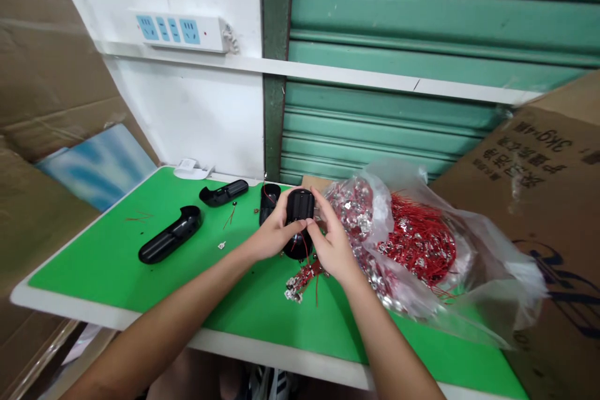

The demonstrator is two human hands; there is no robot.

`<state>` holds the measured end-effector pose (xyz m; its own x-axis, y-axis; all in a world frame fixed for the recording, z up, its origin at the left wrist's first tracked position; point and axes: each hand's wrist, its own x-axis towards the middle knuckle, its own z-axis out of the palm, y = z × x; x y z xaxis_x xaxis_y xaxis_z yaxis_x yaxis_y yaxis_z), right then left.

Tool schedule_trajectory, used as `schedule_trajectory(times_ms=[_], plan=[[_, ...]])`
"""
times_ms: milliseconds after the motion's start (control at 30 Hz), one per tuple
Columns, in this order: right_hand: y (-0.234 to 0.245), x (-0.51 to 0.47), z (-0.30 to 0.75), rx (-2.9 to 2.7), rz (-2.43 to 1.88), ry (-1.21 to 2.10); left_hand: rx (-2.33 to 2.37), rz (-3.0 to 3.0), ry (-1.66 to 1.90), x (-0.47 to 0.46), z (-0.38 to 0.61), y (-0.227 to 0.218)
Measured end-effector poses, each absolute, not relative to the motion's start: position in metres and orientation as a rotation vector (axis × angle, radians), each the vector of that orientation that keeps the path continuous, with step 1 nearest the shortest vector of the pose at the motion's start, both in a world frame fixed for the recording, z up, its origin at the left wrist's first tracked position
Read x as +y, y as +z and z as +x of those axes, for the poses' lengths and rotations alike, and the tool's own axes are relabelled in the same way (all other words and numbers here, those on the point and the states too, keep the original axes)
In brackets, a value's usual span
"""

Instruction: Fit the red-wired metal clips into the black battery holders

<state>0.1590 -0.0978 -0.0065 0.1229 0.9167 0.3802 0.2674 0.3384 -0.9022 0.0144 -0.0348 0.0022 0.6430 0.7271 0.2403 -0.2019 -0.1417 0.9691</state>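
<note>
Both hands grip a black plastic housing (300, 205) above the table, its hollow side facing me. My left hand (275, 232) wraps its left side, thumb on the inside. My right hand (332, 239) holds the right side, thumb and fingertips pressed at the middle of the hollow, where a thin red wire hangs down. Just behind my left hand stands another black housing (269, 199) with a red wire rising from it. Below the hands lies a small pile of metal contacts with red wires (300, 282).
A clear plastic bag (487, 281) spills red-wired contacts (417, 240) on the right. Two black housings (171, 236) (224, 192) and a loose metal contact (222, 245) lie on the green tabletop (103, 262). Cardboard boxes (553, 212) flank the table; a shutter (398, 25) stands behind.
</note>
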Motion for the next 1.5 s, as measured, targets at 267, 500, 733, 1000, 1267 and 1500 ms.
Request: schedule_trajectory(times_ms=[267, 500, 733, 1000, 1267, 1500], plan=[[-0.009, -0.09, 0.166, -1.316, -1.117, 0.779, 0.414, 1.524, 0.852, -0.032, 0.015, -0.002], [-0.009, -0.086, 0.17, -1.209, -1.067, 0.93, 0.435, 1.573, 0.892, -0.032, 0.018, -0.008], [-0.009, -0.086, 0.174, -1.136, -1.097, 1.037, 0.427, 1.522, 0.761, -0.027, 0.013, -0.011], [-0.004, -0.088, 0.174, -1.143, -1.073, 1.012, 0.438, 1.56, 0.75, -0.031, 0.01, -0.004], [-0.003, -0.089, 0.175, -1.13, -1.077, 0.986, 0.457, 1.512, 0.807, -0.028, 0.017, 0.001], [0.009, -0.093, 0.18, -0.886, -1.008, 1.06, 0.425, 1.15, 0.354, -0.133, -0.072, 0.025]])
